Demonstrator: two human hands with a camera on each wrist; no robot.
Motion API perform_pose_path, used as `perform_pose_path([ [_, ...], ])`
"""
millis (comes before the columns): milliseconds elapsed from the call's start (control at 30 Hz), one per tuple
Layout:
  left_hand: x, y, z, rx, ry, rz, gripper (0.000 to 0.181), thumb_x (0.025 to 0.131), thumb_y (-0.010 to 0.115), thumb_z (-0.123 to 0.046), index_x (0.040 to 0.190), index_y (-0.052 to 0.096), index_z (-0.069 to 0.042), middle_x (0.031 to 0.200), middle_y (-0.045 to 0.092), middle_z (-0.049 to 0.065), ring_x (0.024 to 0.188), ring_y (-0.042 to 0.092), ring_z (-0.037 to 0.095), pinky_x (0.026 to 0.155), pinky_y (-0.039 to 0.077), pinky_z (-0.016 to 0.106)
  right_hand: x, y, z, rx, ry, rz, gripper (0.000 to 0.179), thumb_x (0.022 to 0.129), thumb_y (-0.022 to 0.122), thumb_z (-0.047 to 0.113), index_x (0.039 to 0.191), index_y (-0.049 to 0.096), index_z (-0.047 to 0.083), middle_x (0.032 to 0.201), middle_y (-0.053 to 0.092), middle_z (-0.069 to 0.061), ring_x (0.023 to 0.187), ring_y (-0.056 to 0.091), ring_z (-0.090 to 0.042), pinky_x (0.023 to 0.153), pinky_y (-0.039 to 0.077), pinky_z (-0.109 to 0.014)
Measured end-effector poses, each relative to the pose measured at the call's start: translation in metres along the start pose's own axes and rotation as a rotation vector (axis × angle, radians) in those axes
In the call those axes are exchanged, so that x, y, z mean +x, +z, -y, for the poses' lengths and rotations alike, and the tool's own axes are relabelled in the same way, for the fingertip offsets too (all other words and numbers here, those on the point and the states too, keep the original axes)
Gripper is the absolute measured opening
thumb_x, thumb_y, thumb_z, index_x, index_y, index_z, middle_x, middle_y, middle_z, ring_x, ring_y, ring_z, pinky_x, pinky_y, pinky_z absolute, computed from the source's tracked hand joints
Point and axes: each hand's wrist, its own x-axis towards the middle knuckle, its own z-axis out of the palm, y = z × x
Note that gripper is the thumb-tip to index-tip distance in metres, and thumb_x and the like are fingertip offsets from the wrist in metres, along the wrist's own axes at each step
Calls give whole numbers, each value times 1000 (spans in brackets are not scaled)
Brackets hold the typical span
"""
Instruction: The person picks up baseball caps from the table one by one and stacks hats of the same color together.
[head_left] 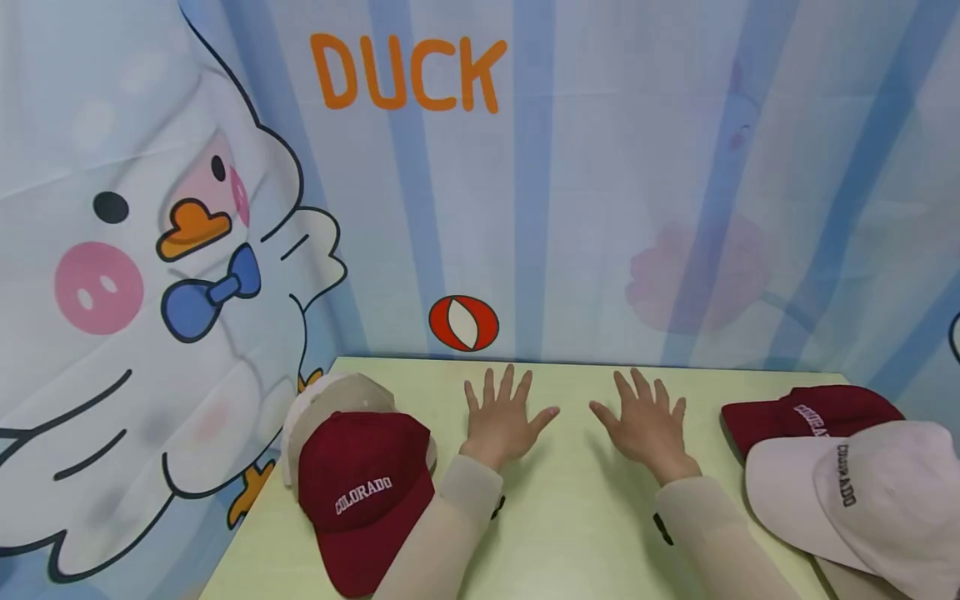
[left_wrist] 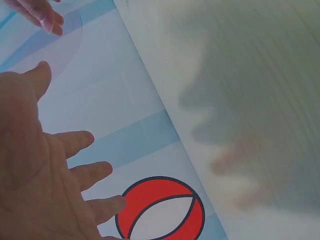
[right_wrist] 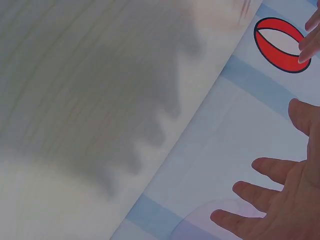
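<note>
Both hands hover over the pale table (head_left: 555, 500), palms down with fingers spread, and hold nothing. The left hand (head_left: 501, 425) is nearest a dark red cap (head_left: 363, 475) lettered COLORADO, which overlaps a cream cap (head_left: 337, 392) at the table's left. Toward the right side, the right hand (head_left: 648, 427) is apart from a white COLORADO cap (head_left: 885, 492), which partly covers another dark red cap (head_left: 817, 408). In the left wrist view the left hand (left_wrist: 40, 155) shows its palm and straight fingers. The right wrist view shows the right hand (right_wrist: 285, 200) likewise, above its shadow.
Behind the table hangs a blue-striped curtain (head_left: 585, 208) with the word DUCK and a red and white ball print (head_left: 463, 323). A printed duck (head_left: 187, 275) covers the cloth at left. Something beige (head_left: 847, 579) shows beneath the white cap.
</note>
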Motion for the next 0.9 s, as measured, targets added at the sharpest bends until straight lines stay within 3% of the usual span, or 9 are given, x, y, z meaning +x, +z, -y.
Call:
perform_pose_path([
  [233,-13,-6,0,28,28,-34,84,98,35,-78,166,25,-29,173,23,5,161,13,39,125,4,69,-11,3,15,17,-43,-23,75,105,51,53,160,34,6,167,27,-25,153,19,-56,117,10,-80],
  [433,-31,-16,12,43,40,-68,83,99,37,-76,165,29,-25,171,28,8,160,18,41,125,4,69,-21,13,37,142,-131,-38,67,104,58,45,154,45,3,158,43,-26,145,39,-52,115,31,-72],
  [733,-68,-27,47,92,34,-156,80,100,43,-72,161,37,-20,167,36,9,157,24,40,124,10,70,-40,40,84,572,-92,138,50,101,66,36,144,57,11,140,62,-16,128,61,-39,100,53,-56],
  [900,-86,-38,70,113,3,-202,79,100,48,-69,160,40,-18,166,38,12,156,27,41,123,14,71,-49,55,114,717,-94,263,48,100,68,36,141,60,12,133,66,-13,120,66,-32,90,57,-47],
])
